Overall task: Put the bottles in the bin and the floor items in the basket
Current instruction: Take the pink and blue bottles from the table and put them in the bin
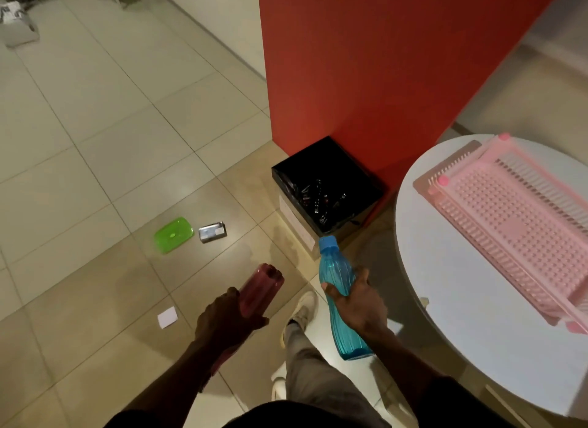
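My left hand (222, 319) grips a dark red bottle (262, 289), which points forward over the floor tiles. My right hand (359, 306) holds a blue bottle (337, 278) with a lighter blue cap, tilted with the cap towards the bin. The bin (350, 211), lined with a black bag, stands against the red wall just beyond the blue cap. On the floor to the left lie a green lid (174, 234), a small silver box (212, 232) and a white paper piece (167, 317). A pink basket (515, 224) rests on the round white table (461, 332) at the right.
The red wall (381, 61) rises behind the bin. My shoe (304, 310) and trouser leg are between my hands. A grey and white object (17, 23) lies at the far top left on the tiled floor.
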### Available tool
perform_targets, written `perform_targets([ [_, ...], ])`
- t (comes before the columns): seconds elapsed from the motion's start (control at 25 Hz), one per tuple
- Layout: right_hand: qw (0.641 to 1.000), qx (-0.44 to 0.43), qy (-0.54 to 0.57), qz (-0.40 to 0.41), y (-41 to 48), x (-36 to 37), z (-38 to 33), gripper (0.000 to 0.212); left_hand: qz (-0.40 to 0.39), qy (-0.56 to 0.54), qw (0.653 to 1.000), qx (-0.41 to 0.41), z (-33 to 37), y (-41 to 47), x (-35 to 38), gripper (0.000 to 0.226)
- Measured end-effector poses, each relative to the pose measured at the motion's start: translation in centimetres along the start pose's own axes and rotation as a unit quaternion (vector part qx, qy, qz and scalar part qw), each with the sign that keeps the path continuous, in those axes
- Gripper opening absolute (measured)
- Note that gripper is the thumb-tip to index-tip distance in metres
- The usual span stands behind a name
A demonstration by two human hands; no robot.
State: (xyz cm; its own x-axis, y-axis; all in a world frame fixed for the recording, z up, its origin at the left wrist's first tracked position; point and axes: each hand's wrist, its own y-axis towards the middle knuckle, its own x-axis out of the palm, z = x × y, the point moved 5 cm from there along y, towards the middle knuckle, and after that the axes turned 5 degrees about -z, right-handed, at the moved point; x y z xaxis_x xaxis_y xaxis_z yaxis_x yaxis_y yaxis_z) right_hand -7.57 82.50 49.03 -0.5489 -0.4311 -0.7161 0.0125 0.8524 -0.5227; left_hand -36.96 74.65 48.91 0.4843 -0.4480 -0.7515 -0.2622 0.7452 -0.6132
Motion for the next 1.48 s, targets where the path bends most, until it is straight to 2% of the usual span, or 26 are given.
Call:
perform_targets([
  [0.12,0.999,0.024,0.023,-0.007,5.1,-1.0,-1.7,0.069,-0.001,0.027,1.0,-0.004,2.3,4.7,-4.2,0.081],
  [0.28,1.0,-0.002,0.018,0.007,11.4,-3.5,-4.7,0.065,0.015,0.022,1.0,0.015,6.8,11.8,-9.5,0.078],
  [0.52,0.993,0.051,0.102,-0.001,18.0,-6.6,-6.4,0.059,0.032,-0.036,0.997,0.059,13.2,20.3,-12.7,0.08],
  [0.76,0.98,0.148,0.133,0.002,22.4,-7.4,-6.6,0.064,-0.055,-0.043,0.995,0.067,18.6,30.1,-12.3,0.087],
  [0.92,0.976,0.174,0.124,0.028,25.6,-7.5,-7.2,0.069,-0.099,-0.031,0.988,0.11,21.7,35.6,-11.8,0.086],
  [1.2,0.973,0.182,0.125,0.062,33.2,-6.8,-7.7,0.07,-0.133,-0.041,0.985,0.101,24.4,43.8,-10.8,0.089],
  [1.48,0.981,0.157,0.109,0.041,42.3,-5.3,-7.5,0.081,-0.133,-0.086,0.986,0.045,26.3,51.4,-8.2,0.089],
])
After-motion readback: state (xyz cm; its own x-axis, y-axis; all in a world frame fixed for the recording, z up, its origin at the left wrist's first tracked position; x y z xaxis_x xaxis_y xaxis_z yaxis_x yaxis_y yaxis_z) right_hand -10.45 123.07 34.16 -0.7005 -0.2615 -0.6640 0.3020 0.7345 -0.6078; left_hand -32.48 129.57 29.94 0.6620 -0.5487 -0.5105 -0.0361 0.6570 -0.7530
